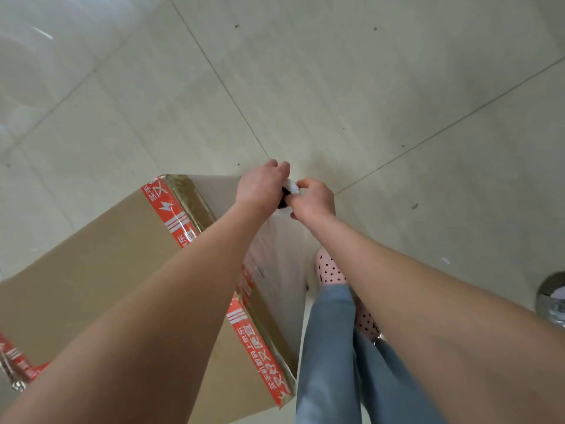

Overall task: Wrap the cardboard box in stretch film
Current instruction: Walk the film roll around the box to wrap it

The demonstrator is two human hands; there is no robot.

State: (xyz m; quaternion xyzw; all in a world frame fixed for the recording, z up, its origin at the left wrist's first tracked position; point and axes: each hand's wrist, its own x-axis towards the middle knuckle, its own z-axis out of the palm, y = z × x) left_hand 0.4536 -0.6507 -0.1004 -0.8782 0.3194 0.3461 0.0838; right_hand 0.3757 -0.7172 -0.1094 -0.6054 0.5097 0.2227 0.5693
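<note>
Gripping the film roll [289, 191] by its ends with our left hand [262, 185] and right hand [315, 199], we guess the film [276, 252] is thin, stretchy and sticky.

A pale tiled floor [367, 87] with thin grey joint lines and a few small dark specks fills most of the view. At lower centre stand two legs in blue jeans [330, 347], wearing pink shoes [328, 269] dotted with dark holes. A shiny round metal container [553, 298] is cut off by the right edge.
</note>
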